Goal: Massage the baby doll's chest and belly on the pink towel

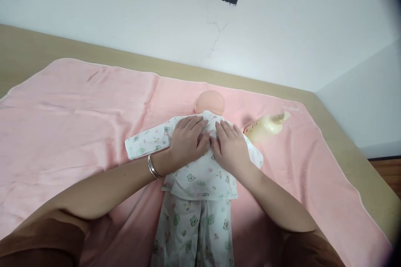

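A baby doll (209, 102) lies on a pink blanket (72, 112), its head toward the wall. It wears a white printed top (200, 175) and matching trousers (194, 225). My left hand (188, 139) lies flat on the doll's upper body, fingers stretched out, with a silver bangle on the wrist. Beside it, my right hand (230, 146) also rests flat on the top. The thumbs of the two hands nearly touch. Neither hand holds anything.
A pale yellow bottle (266, 127) lies on its side on the blanket, just right of the doll's shoulder. The blanket covers a beige surface (351, 150) that meets a white wall. The surface's edge runs down the right side.
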The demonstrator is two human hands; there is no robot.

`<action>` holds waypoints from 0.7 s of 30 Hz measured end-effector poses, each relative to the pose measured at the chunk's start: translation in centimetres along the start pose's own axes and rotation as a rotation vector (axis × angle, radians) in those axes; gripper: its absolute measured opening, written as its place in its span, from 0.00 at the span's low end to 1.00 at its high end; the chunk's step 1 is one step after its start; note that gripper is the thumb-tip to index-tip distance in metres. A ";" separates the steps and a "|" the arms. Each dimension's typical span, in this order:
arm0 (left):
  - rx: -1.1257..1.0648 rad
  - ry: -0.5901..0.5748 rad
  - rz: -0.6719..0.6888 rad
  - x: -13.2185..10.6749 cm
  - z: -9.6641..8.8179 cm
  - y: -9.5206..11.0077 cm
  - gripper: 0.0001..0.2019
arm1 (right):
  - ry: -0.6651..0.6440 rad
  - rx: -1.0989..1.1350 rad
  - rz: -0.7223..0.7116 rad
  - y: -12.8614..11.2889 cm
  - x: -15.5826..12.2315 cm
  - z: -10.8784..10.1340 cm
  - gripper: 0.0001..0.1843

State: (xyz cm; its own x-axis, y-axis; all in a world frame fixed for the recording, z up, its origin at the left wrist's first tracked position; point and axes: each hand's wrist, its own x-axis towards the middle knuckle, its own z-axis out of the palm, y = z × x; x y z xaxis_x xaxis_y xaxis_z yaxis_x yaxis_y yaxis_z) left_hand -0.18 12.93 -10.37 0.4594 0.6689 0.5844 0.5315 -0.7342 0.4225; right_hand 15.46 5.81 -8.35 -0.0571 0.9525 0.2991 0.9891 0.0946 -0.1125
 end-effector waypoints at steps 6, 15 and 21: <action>0.091 -0.064 -0.028 0.5 0.0 0.3 0.24 | -0.061 0.055 0.058 1.4 1.4 0.3 0.32; -0.008 0.053 0.040 -0.1 0.2 -0.4 0.15 | -0.052 -0.007 0.011 -0.5 -0.3 -0.6 0.31; -0.014 0.006 0.013 0.3 0.5 -0.4 0.21 | -0.077 0.101 0.095 1.5 1.7 0.2 0.33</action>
State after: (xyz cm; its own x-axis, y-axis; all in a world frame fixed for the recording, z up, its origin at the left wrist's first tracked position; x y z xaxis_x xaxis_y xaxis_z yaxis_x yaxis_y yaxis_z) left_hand 0.09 13.43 -10.71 0.4615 0.6586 0.5944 0.5155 -0.7443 0.4245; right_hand 16.84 7.63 -8.16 0.0216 0.9775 0.2099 0.9721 0.0285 -0.2330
